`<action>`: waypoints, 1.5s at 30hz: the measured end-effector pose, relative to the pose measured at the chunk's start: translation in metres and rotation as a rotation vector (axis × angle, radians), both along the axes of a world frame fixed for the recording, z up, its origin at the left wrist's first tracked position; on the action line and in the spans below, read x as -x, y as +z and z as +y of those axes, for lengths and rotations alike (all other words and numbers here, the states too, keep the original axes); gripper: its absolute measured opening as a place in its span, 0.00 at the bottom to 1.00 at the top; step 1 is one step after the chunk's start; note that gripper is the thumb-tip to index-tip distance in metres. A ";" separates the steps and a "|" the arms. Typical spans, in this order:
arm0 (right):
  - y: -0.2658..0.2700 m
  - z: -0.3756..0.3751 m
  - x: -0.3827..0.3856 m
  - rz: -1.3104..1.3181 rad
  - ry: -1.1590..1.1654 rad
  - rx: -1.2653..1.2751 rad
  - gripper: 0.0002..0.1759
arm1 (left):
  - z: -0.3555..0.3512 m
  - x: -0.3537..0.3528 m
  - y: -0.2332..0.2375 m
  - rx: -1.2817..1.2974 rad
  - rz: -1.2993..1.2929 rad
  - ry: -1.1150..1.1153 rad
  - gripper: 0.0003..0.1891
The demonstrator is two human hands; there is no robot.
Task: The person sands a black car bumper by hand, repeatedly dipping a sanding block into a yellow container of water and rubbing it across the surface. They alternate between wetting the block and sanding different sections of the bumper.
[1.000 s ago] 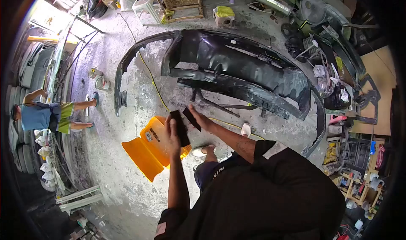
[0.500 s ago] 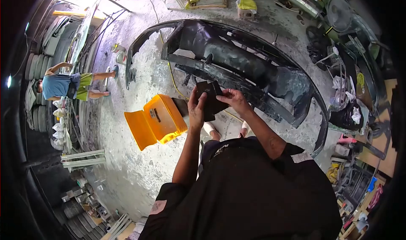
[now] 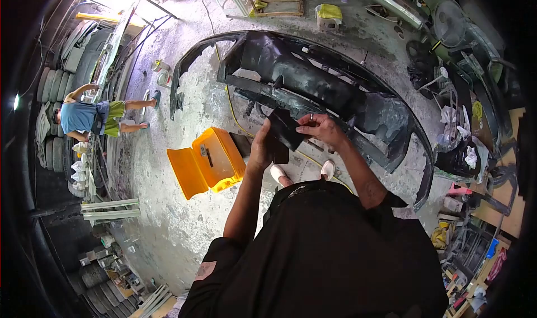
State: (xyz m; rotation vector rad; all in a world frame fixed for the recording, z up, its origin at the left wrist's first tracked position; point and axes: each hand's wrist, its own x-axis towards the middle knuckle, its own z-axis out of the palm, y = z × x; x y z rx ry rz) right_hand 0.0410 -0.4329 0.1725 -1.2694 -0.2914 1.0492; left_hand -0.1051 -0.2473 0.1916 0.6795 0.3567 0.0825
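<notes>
A dark, flat, sheet-like piece (image 3: 284, 129) is between my hands, in front of my body. My left hand (image 3: 260, 144) grips its left side, thumb and fingers round the edge. My right hand (image 3: 321, 129) is pinched at its upper right edge, with a ring on one finger. Beyond the hands a large black car bumper (image 3: 313, 74) lies on the floor. To the left of my left hand sits an orange container (image 3: 219, 160) with its lid swung open and a small dark item on it.
A person (image 3: 86, 116) in a blue shirt stands at the left by a rack. A yellow hose (image 3: 229, 102) crosses the floor. A crate with a yellow cloth (image 3: 328, 13), a fan (image 3: 449, 24) and piled parts stand farther off.
The dark piece has tilted and turned between my hands. My right hand has risen slightly and moved right. The view has shifted a little, showing more of my feet.
</notes>
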 end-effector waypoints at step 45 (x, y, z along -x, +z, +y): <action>0.001 -0.077 0.011 0.009 -0.483 0.020 0.09 | -0.017 0.012 0.019 -0.209 0.039 0.103 0.32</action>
